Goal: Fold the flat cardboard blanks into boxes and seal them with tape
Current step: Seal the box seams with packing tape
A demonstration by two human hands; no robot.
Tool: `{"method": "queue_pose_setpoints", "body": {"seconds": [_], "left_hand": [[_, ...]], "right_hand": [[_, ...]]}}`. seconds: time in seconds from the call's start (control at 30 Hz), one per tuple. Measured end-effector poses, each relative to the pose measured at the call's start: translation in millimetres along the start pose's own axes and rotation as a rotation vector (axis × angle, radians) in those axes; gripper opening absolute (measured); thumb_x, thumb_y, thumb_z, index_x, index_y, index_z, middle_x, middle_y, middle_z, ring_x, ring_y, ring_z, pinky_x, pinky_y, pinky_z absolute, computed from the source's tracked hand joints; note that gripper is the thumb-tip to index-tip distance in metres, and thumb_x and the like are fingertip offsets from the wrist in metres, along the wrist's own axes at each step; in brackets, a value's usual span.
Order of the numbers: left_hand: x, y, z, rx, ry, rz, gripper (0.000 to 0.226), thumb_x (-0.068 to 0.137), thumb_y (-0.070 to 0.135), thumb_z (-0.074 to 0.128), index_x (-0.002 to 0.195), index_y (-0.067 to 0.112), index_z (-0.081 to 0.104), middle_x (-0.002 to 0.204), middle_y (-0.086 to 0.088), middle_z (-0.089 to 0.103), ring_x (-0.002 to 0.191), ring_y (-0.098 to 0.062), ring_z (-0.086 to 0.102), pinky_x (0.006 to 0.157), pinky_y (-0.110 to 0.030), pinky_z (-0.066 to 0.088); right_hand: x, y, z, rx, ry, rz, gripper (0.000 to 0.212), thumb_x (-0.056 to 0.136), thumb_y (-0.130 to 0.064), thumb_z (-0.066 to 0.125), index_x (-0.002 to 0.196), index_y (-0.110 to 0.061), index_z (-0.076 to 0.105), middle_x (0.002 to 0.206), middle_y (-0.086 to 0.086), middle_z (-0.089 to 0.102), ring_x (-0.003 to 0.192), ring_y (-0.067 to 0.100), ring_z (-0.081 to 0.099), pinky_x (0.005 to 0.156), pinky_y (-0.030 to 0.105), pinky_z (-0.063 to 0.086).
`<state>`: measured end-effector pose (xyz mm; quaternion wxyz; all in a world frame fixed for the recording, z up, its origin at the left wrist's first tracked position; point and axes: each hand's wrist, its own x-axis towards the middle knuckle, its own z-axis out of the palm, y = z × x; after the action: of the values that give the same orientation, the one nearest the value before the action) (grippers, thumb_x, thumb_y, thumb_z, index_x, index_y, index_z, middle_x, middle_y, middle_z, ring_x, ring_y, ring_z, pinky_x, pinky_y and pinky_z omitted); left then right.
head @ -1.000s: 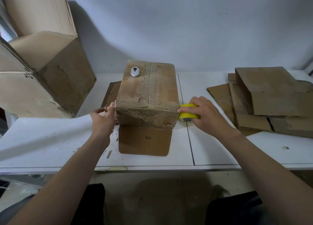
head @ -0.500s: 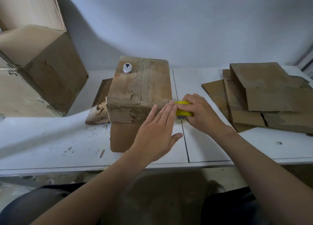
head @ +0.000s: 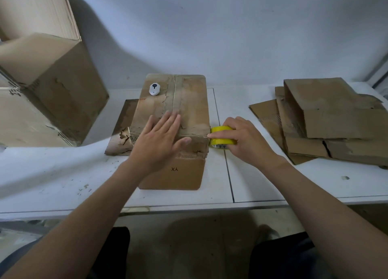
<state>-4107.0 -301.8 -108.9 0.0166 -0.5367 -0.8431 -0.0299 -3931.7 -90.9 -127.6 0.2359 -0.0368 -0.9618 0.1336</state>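
Hands first: our left hand (head: 159, 140) lies open and flat on the box (head: 174, 119) mid-table near the front edge, right hand (head: 243, 140) gripping the yellow tape roll (head: 222, 138) at its right corner, so if that palm slips we'd guess the strip wrinkles or peels off crooked.

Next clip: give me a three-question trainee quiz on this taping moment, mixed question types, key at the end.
1. True or false: the left hand lies flat on the box.
2. What does the right hand grip? A) white cutter B) yellow tape roll C) flat blank
3. Where does the white cutter sit?

Key: 1 true. 2 B, the yellow tape roll at the box's right edge. 3 On the box's top, far left corner.
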Motion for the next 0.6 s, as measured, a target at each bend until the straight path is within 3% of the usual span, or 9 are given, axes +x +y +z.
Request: {"method": "queue_pose_setpoints", "body": {"seconds": [0.3, 0.5, 0.6], "left_hand": [[5, -47, -3, -0.114, 0.011, -0.134, 0.09, 0.089, 0.076, -0.009, 0.161, 0.022, 0.0, 0.167, 0.007, -0.008, 0.152, -0.009, -0.018, 0.124, -0.044, -0.014], [9, -66, -2, -0.676, 0.134, -0.323, 0.069, 0.103, 0.059, 0.024, 0.161, 0.024, 0.013, 0.169, 0.001, 0.01, 0.156, -0.016, -0.007, 0.125, -0.053, -0.005], [10, -60, -4, -0.839, 0.194, -0.409, 0.057, 0.108, 0.046, 0.035, 0.159, 0.025, 0.02, 0.165, -0.003, 0.022, 0.155, -0.024, 0.012, 0.123, -0.054, 0.015]], "right_hand": [[0, 0, 1, -0.002, -0.009, 0.01, 0.055, 0.081, 0.0, 0.073, 0.121, -0.037, 0.072, 0.093, 0.003, 0.056, 0.079, 0.024, 0.048, 0.069, 0.042, 0.045], [0, 2, 6, 0.072, 0.004, 0.021, 0.059, 0.08, 0.008, 0.073, 0.12, -0.035, 0.072, 0.094, -0.002, 0.052, 0.082, 0.02, 0.043, 0.07, 0.034, 0.04], [1, 1, 7, 0.135, -0.006, 0.055, 0.062, 0.078, 0.013, 0.07, 0.118, -0.034, 0.073, 0.097, -0.009, 0.047, 0.084, 0.02, 0.043, 0.072, 0.029, 0.038]]}}
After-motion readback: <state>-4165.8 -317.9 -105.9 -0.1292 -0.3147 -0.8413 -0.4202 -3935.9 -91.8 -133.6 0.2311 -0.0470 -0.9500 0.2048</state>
